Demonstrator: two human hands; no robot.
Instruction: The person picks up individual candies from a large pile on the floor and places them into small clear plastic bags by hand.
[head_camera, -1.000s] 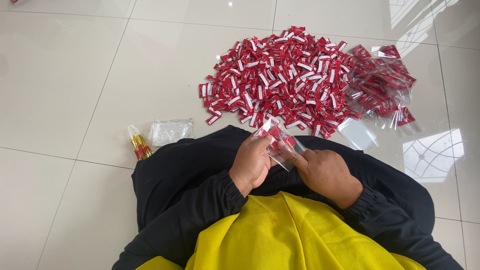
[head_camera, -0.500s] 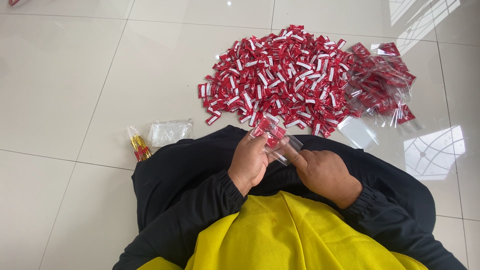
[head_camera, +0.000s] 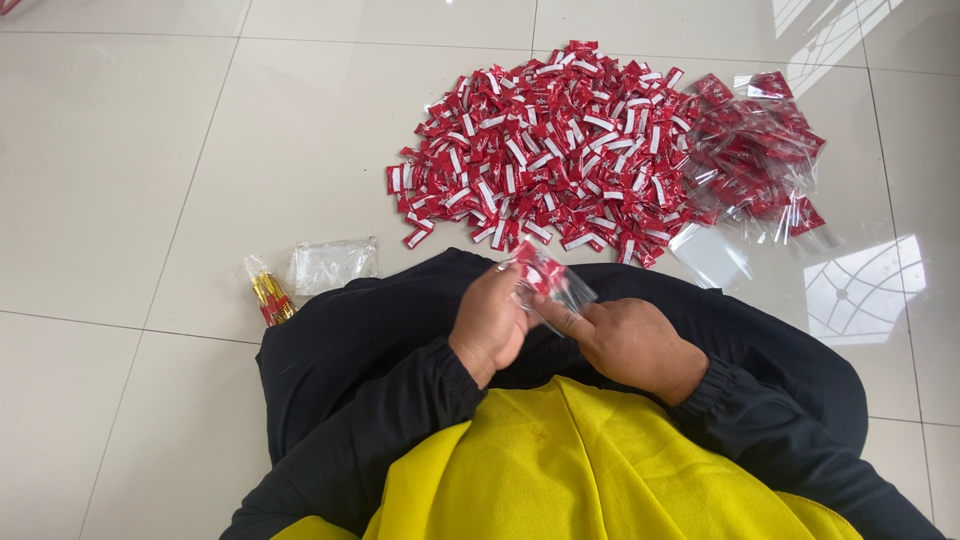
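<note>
Clear plastic pouch (head_camera: 556, 284) with red sweets inside sits between both of our hands, held above our lap, over the black garment (head_camera: 400, 330). Our left hand (head_camera: 490, 325) is closed on the pouch's left side, fingers curled round it; our right hand (head_camera: 628, 345) pinches its lower right corner with the forefinger extended along the film.

Compared with a second ago, the pouch has been drawn closer to the left hand and bunched tighter; it showed more flat film then. We judge that the contents are being gathered and the mouth is being worked shut.

Packages noted, by place:
- Large heap of small red-and-white wrapped sweets (head_camera: 545, 150) on the white tiled floor (head_camera: 150, 150), directly ahead of the knees.
- Pile of filled clear pouches (head_camera: 755, 150), red contents showing, touching the heap's right edge.
- One empty flat clear pouch (head_camera: 712, 257) lying just below that pile.
- Packet of clear film items (head_camera: 332, 263) to the left, near the garment's edge.
- Bundle of gold and red ties in a clear sleeve (head_camera: 266, 293) just beside that packet.

Yellow cloth (head_camera: 580, 460) covers our front, nearest the camera.
</note>
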